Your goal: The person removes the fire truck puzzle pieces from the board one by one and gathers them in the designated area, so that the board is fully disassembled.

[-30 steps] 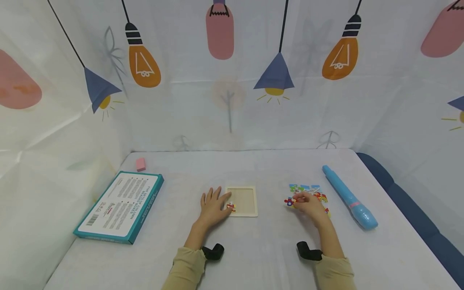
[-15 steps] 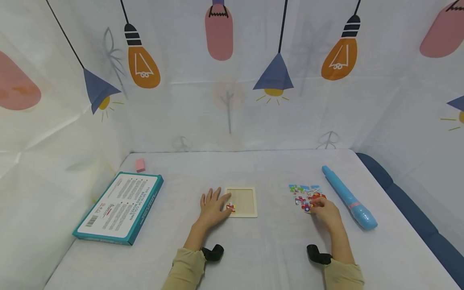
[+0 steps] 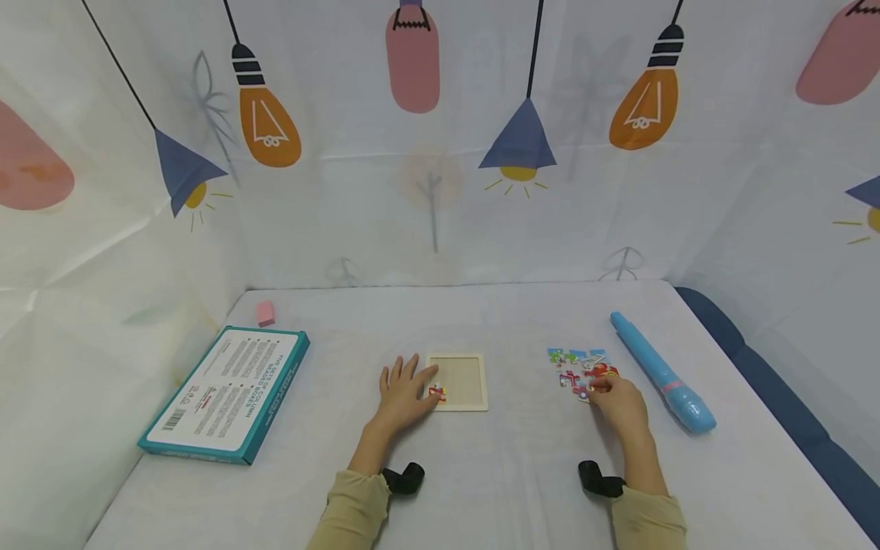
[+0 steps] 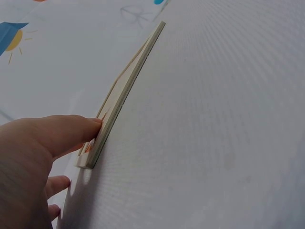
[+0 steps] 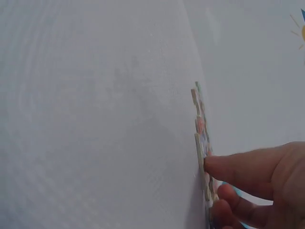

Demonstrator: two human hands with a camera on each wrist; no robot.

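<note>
A shallow wooden puzzle tray (image 3: 485, 382) lies on the table in the head view. One small red, white and yellow puzzle piece (image 3: 437, 393) sits in its lower left corner. My left hand (image 3: 402, 393) rests spread at the tray's left side, thumb and index finger over its edge; the left wrist view has the thumb on the tray's rim (image 4: 128, 88). Farther right, several colourful puzzle pieces (image 3: 571, 378) lie in a cluster. My right hand (image 3: 622, 405) pinches a puzzle piece at the cluster's near edge, mostly covered by the fingertips. In the right wrist view the thumb touches a piece's edge (image 5: 200, 155).
A teal and white flat box (image 3: 227, 393) lies on the left, with a pink eraser-like block (image 3: 266, 313) behind it. Right of the puzzle pieces lies a blue tapered stick (image 3: 663, 374). A dark blue seat (image 3: 777, 397) stands beyond the table's right edge.
My right hand has moved right, carrying a puzzle piece from the cluster's left side to its near edge, then barely shifted. The left hand has stayed at the tray.
</note>
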